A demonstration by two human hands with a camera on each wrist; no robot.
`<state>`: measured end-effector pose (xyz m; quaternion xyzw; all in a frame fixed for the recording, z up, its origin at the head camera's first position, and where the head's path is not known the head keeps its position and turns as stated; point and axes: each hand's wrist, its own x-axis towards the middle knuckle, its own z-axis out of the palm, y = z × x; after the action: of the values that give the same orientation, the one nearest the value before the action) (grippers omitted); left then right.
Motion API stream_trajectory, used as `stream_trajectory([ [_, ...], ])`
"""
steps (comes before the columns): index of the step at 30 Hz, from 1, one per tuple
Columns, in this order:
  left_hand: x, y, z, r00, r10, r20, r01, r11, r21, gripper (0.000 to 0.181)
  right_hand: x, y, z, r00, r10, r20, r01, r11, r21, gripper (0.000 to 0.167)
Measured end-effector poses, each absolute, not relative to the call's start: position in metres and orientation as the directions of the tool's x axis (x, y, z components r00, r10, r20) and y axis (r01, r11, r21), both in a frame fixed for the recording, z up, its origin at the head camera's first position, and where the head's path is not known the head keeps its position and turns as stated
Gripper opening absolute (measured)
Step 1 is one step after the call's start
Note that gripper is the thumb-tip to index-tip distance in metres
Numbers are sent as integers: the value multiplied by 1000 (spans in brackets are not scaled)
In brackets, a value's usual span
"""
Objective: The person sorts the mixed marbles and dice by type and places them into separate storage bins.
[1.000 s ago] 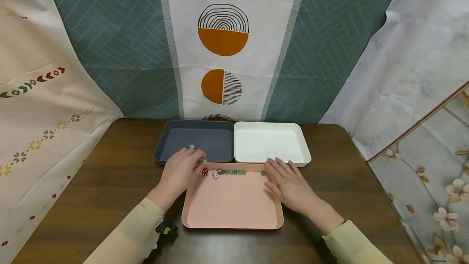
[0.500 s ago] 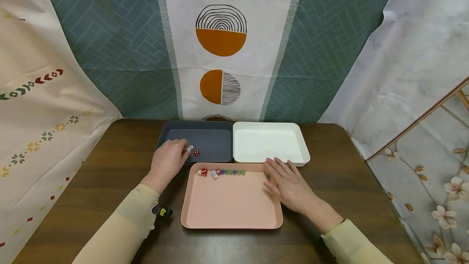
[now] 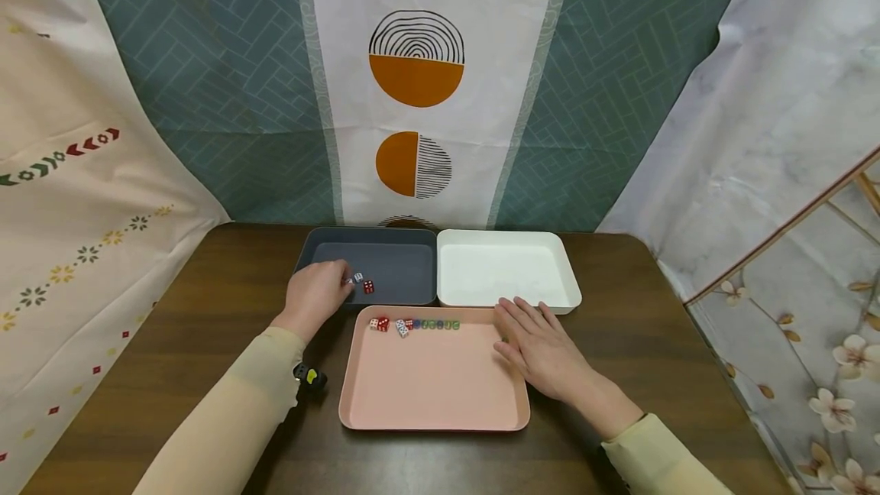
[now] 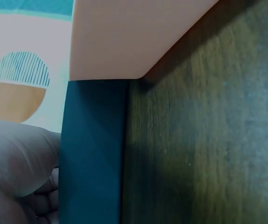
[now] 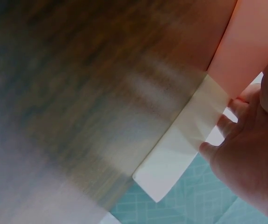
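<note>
My left hand (image 3: pixel 318 290) is over the front left of the dark grey tray (image 3: pixel 406 235), its fingers curled. At its fingertips a white die (image 3: pixel 349 281) is partly covered, apparently pinched. Beside it lie another white die (image 3: pixel 358 277) and a red die (image 3: pixel 368 286). My right hand (image 3: pixel 543 350) lies with extended fingers over the back right corner of the pink tray (image 3: pixel 433 388). A small green piece (image 3: pixel 505 340) shows between its thumb and forefinger. Along the pink tray's back edge are several red and white dice (image 3: pixel 383 324) and a row of small green and blue pieces (image 3: pixel 440 325).
A white tray (image 3: pixel 509 240) stands right of the dark one, both directly behind the pink tray. All three are on a brown wooden table (image 3: pixel 234 312). Patterned cloths (image 3: pixel 584 98) hang around the back and sides.
My left hand has gone from the pink tray's back left corner to the dark tray with a white die. At my right hand the green piece has shifted towards the thumb.
</note>
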<state>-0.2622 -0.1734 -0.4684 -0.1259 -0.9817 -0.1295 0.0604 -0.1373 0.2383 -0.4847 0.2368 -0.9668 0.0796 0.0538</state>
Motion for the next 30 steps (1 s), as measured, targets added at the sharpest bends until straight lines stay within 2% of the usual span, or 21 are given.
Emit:
stream_trajectory([
  [6,-265,-174,-469,-969,227,97,243,942,231,14,-137,237,-484,-882,-452,136,-467,876,-123,70],
  [30,-267,-172,-469,-971,225,81,239,932,272,14,-137,238,-483,-887,-443,132,-459,877,-145,70],
])
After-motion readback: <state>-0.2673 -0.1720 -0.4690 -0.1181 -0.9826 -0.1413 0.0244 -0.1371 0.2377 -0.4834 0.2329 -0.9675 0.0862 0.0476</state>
